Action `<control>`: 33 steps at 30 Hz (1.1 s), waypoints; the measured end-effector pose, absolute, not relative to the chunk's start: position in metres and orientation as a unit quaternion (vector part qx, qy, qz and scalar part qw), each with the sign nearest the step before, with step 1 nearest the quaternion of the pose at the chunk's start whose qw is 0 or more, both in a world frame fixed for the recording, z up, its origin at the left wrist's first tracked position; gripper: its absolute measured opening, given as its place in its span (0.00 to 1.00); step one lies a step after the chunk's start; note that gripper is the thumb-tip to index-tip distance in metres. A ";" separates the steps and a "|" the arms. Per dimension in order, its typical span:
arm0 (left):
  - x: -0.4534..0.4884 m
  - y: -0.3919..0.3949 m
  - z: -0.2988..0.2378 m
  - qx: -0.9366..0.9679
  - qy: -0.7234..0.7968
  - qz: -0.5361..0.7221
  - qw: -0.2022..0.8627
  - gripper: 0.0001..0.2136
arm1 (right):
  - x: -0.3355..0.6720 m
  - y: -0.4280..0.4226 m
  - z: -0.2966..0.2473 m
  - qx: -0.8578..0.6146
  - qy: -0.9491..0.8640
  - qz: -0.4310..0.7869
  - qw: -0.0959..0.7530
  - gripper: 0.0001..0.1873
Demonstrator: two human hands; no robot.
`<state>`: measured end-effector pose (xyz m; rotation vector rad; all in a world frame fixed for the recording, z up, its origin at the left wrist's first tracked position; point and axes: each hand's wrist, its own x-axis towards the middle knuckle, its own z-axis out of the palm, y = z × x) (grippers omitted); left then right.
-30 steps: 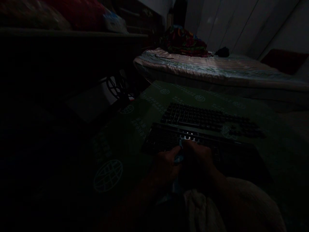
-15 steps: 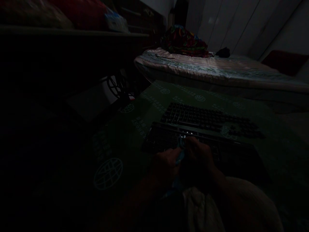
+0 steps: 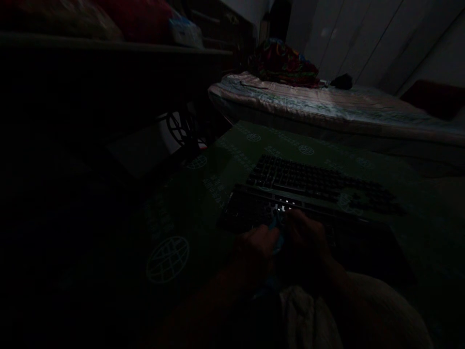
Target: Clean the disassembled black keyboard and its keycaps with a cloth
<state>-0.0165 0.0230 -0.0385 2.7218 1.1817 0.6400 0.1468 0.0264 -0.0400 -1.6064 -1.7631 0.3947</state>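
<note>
Left hand (image 3: 257, 241) grips a blue cloth (image 3: 278, 237); right hand (image 3: 308, 233) bent close beside it, grip too dark to tell; both over a black keyboard (image 3: 366, 242); black keycaps (image 3: 296, 177) in rows on the far side; green printed tabletop (image 3: 225, 157) beneath.

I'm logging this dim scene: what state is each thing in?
Blue item, partly hidden, material unclear
Left hand, closed, apparently on the blue item
Right hand, fingers curled, grip too dark to tell
Keyboard, lying flat, partly hidden by the hands
Black keycaps, laid out in rows
Bed sheet, spread, wrinkled
Patterned cloth, heaped
</note>
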 end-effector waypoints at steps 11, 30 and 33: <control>-0.014 0.021 -0.034 0.886 0.423 0.183 0.046 0.06 | 0.146 0.028 -0.038 -0.626 -0.659 0.171 0.380 0.13; -0.018 0.030 -0.044 0.899 0.344 0.268 0.045 0.08 | 0.158 0.017 -0.031 -0.588 -0.654 0.257 0.400 0.11; -0.017 0.030 -0.043 0.897 0.351 0.267 0.038 0.08 | 0.157 0.016 -0.031 -0.587 -0.651 0.265 0.402 0.11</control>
